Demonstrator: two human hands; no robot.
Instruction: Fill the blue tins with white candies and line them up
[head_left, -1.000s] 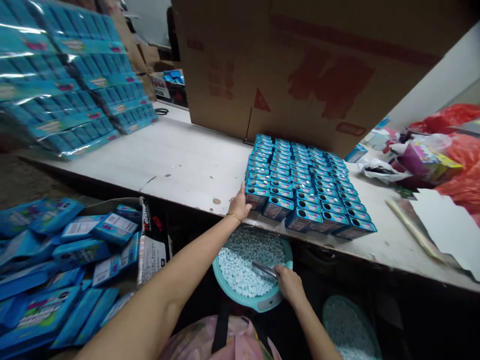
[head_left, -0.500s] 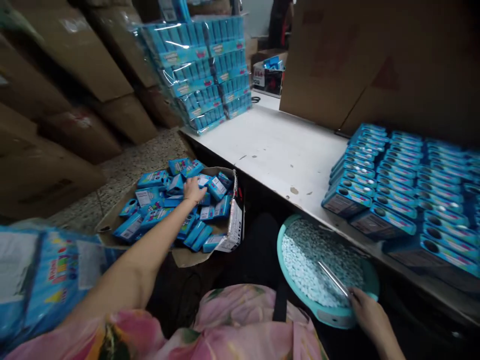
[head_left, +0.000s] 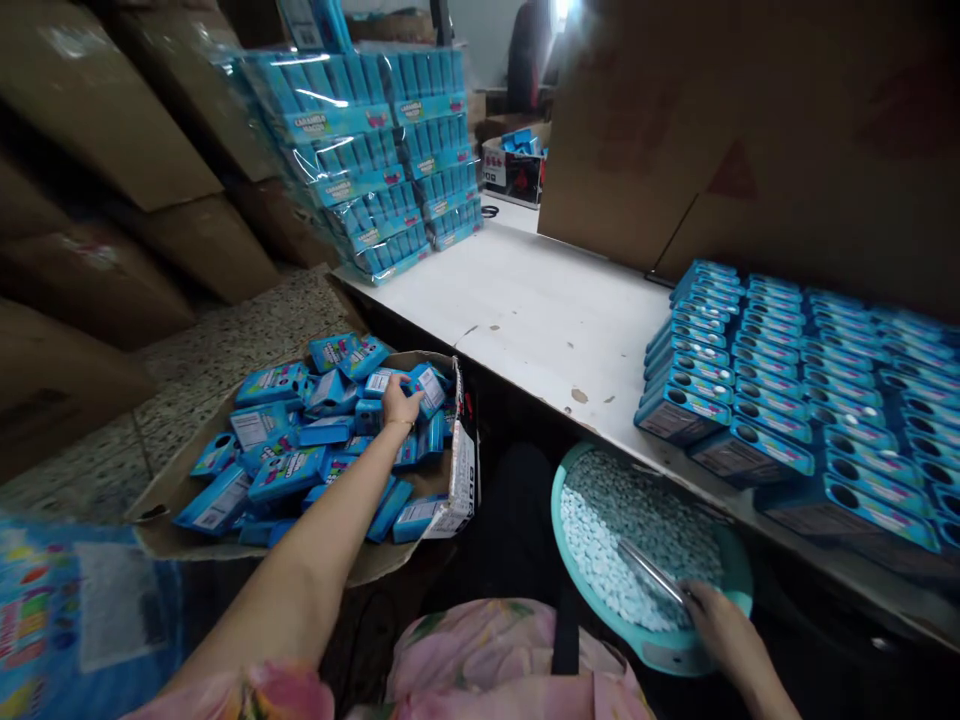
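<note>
My left hand (head_left: 402, 402) reaches into an open cardboard carton (head_left: 466, 450) heaped with small blue candy boxes. Its fingers are closed at the edge of one tilted small blue box (head_left: 429, 388) near the carton's far right side. On the right, a turquoise basin (head_left: 568, 560) holds a mass of small pale-blue candies (head_left: 600, 565). My right hand (head_left: 716, 625) grips a slim, shiny metal tool (head_left: 654, 572), like a tube or narrow scoop. The tool's far end lies at the candies; its near end is hidden in my fist.
Rows of upright blue boxes with dark round openings (head_left: 739, 450) line the right of the white table (head_left: 510, 310). Plastic-wrapped display packs (head_left: 367, 170) stand at its far left end. Behind are a large cardboard sheet (head_left: 675, 140) and stacked cartons (head_left: 97, 120). A blue printed bag (head_left: 82, 610) is lower left.
My left hand has moved slightly right and closed at a small blue box, which is now tilted more upright. My right hand keeps the metal tool over the basin. The view has shifted a little.
</note>
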